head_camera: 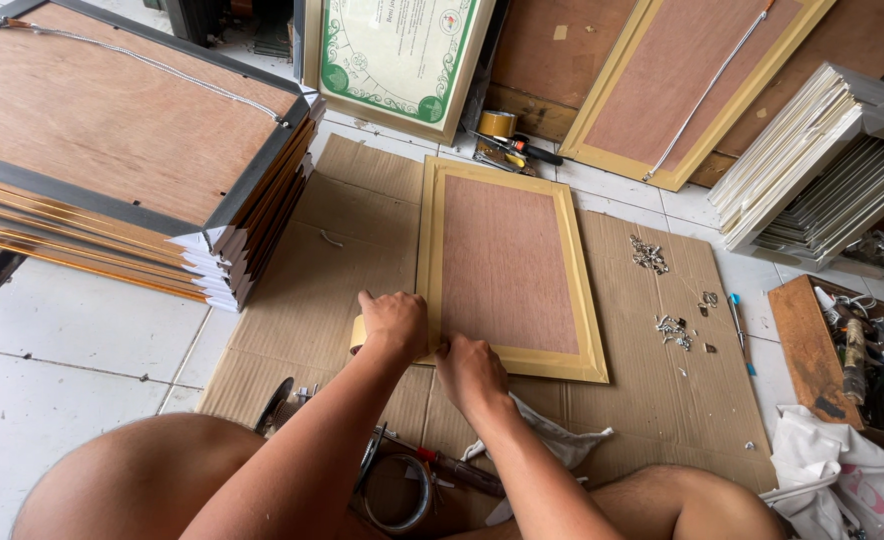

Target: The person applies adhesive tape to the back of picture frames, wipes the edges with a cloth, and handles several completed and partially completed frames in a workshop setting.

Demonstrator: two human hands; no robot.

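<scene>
My left hand (394, 322) is clamped round a roll of yellowish-brown tape (359, 335), fingers curled shut on it, right at the near left corner of the gold-edged picture frame with its reddish plywood back (502, 265). My right hand (470, 372) presses down just beside it on the frame's near edge, fingers bent and flat to the surface; I cannot tell whether they pinch a tape end or only smooth it. The frame lies face down on a flattened sheet of brown corrugated cardboard (362, 230), straight ahead of my knees. As I judge it, the long sides and far edge already carry a smooth matt band where backing meets moulding, so the near edge looks like what is left. No hanging cord on this one, while the gold frame leaning at the back (682, 90) has a white cord across it. Small shiny metal clips (649, 254) lie scattered on the cardboard to the right. To the left, a tall stack of dark and gold frames (122, 170), rough wood backs up. A crumpled white cloth (552, 440) sits by my right wrist.
</scene>
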